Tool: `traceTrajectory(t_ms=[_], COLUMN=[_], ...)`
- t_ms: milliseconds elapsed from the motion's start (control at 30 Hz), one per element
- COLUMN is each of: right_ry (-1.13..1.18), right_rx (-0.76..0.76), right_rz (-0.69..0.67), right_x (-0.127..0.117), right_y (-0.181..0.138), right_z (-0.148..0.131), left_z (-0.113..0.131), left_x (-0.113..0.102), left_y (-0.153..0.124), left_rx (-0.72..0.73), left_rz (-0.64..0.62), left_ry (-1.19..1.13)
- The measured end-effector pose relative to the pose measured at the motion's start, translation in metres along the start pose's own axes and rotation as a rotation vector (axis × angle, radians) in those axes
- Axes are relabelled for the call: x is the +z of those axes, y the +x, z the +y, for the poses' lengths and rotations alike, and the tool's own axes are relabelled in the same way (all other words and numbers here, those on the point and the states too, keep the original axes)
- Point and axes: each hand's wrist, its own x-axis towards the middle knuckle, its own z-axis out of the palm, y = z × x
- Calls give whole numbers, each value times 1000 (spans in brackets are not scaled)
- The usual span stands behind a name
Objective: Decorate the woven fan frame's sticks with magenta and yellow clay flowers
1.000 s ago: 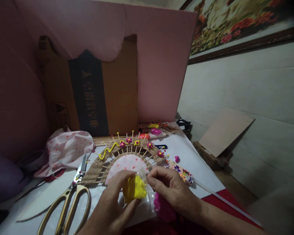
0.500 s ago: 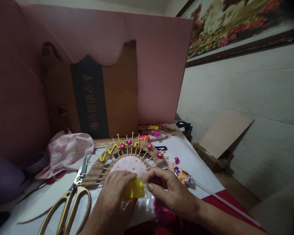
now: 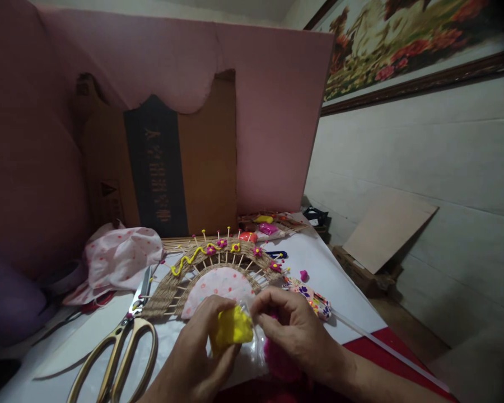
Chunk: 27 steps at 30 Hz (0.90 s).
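Observation:
Between the fingers and thumb of my left hand [image 3: 197, 347] sits a lump of yellow modelling clay [image 3: 235, 326], partly in a clear plastic bag [image 3: 257, 342]. My right hand [image 3: 296, 327] is closed in a pinch on the edge of that bag, close to the clay. Magenta clay [image 3: 279, 361] shows under the right hand, partly hidden by it. Just beyond both hands lies a woven twine fan [image 3: 163, 294] with sticks, a dotted cloth centre [image 3: 218, 285], a wavy yellow clay strip [image 3: 189, 261] and small magenta and yellow clay flowers [image 3: 257, 251].
Large gold-handled scissors [image 3: 113, 358] lie at the left, by a crumpled dotted cloth [image 3: 124, 252]. A flower-patterned handle [image 3: 311, 296] and a long translucent stick [image 3: 395, 355] are at the right. A small magenta clay piece [image 3: 304, 275] rests on the white tabletop [image 3: 340, 280]. Cardboard [image 3: 205, 168] stands behind.
My left fingers have drawn back, so more of the yellow clay and of the dotted centre shows. My right hand stays pinched at the bag, nearly in the same place.

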Motion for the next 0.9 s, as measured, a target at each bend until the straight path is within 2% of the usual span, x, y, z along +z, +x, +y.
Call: traceTrajectory(t_ms=[167,300,633,767,900], right_ry=[-7,-87,-141,-167,-189], right_rx=[-42,-100,-61,-96,-106], right_rz=[-35,-48,8,21,16], right_x=[-3,-3,-2,-2,-2], right_y=[2,2,2,0,0], right_z=[-4,-4,-4,-4,-1], left_z=[0,-5,-8,-9,-12], left_x=[-1,5,10,12,17], left_y=[1,2,3,5,4], left_rx=[-6,48,205,182,177], left_rz=[18,38,104,63,122], left_ry=[-2,62,210,162,140])
